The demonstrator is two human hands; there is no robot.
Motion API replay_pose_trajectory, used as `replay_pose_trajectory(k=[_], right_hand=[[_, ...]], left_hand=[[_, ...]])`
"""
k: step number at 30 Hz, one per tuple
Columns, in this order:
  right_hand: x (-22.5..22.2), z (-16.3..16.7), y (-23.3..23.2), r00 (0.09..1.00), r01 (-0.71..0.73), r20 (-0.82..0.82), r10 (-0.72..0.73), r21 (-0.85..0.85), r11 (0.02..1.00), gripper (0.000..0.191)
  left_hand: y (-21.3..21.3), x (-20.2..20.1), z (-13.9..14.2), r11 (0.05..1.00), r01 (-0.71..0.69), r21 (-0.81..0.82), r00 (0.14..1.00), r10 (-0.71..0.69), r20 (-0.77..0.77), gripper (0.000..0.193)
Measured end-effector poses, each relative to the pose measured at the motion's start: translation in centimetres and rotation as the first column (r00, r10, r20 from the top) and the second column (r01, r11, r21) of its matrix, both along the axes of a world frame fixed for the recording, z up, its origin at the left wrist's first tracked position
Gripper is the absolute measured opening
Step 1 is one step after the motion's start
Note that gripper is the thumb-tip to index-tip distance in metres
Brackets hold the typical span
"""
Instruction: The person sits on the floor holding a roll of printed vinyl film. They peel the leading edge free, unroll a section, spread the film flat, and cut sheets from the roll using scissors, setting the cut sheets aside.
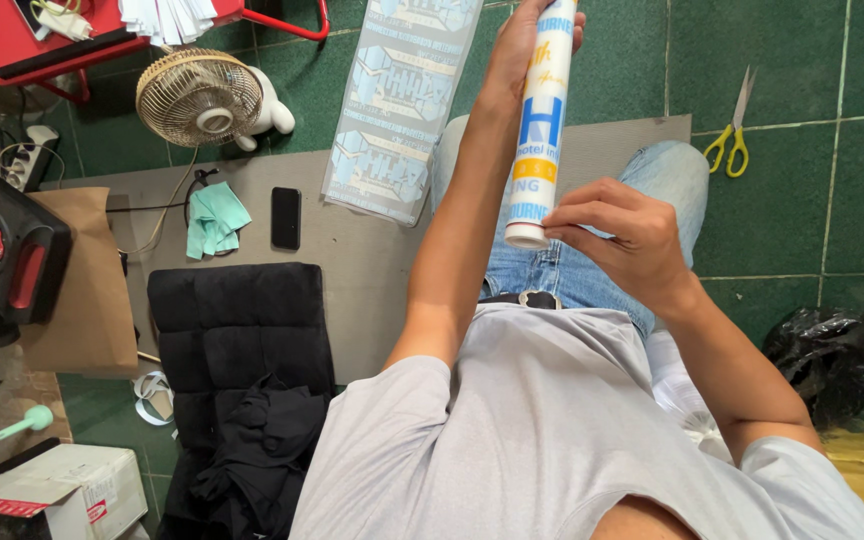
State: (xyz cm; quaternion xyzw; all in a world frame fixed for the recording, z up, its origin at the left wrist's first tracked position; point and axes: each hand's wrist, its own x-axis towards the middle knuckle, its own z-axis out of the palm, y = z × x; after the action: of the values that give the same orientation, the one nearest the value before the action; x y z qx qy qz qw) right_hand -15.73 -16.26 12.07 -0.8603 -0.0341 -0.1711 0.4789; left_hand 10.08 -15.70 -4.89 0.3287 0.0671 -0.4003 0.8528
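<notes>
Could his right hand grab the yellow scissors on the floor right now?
Probably not at once. The right hand is busy pinching the near end of the printed roll, and the yellow scissors lie apart on the green floor beyond his knee. Nothing blocks the way, but he would have to let go and stretch.

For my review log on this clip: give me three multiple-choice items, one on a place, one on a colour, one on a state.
1. Where do the scissors lie?
A. on the green tiled floor
B. on the grey mat
C. on the black cushion

2. What colour are the scissors' handles?
A. red
B. yellow
C. black

3. How is the rolled printed sheet held?
A. flat on the mat
B. by the right hand alone
C. by both hands

Key: 1 A, they rest on tiles right of the mat. 2 B, the loops are yellow. 3 C, the left hand wraps the far end while the right hand pinches the near end.
</notes>
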Motion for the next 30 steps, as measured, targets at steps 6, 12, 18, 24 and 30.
replay_pose_trajectory(k=[6, 12, 18, 24, 30], right_hand=[[0.5, 1.3, 0.3, 0.992, -0.06, -0.106, 0.063, 0.029, 0.998, 0.025], [0.9, 1.8, -0.1, 0.977, -0.137, -0.16, 0.138, 0.013, 0.99, 0.024], [1.2, 2.1, -0.3, 0.962, -0.187, -0.196, 0.191, 0.036, 0.982, 0.021], [1.3, 2.1, -0.5, 0.961, -0.194, -0.195, 0.196, 0.03, 0.981, 0.021], [1.3, 1.7, -0.6, 0.959, -0.188, -0.206, 0.193, 0.041, 0.981, 0.02]], left_hand=[[0.0, -0.2, -0.1, 0.999, 0.02, 0.026, 0.999, -0.019, -0.029, 0.036], [-0.3, -0.4, -0.3, 0.998, 0.047, 0.031, 0.998, -0.046, -0.037, 0.037], [-0.6, -0.7, -0.8, 0.997, 0.069, 0.03, 0.997, -0.067, -0.048, 0.036], [-0.7, -0.6, -1.2, 0.997, 0.074, -0.012, 0.994, -0.075, -0.078, 0.035], [-0.5, -0.7, -1.3, 0.998, 0.07, 0.002, 0.994, -0.069, -0.079, 0.037]])
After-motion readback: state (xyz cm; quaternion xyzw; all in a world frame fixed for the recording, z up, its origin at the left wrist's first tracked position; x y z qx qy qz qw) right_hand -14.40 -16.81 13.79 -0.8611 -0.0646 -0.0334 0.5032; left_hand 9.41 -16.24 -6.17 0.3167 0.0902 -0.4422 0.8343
